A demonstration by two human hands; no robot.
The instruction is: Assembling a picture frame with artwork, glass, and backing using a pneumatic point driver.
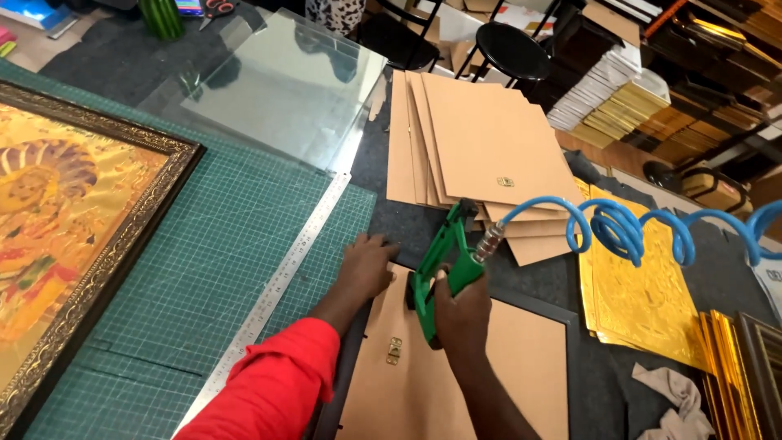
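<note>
The green pneumatic stapler [444,265] is gripped closed-fisted by the right hand [460,314], long axis pointing away. The backing board [481,367] is pressed by the flat, open left hand [366,265], just left.

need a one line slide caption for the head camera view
Right hand grips a green air stapler on a frame's brown backing board; left hand steadies the frame corner.

The right hand [460,314] covers the grip of the green air gun [444,261], whose blue coiled hose [627,228] runs off the right edge; left of the gun, the framed picture [73,220] is cropped.
</note>
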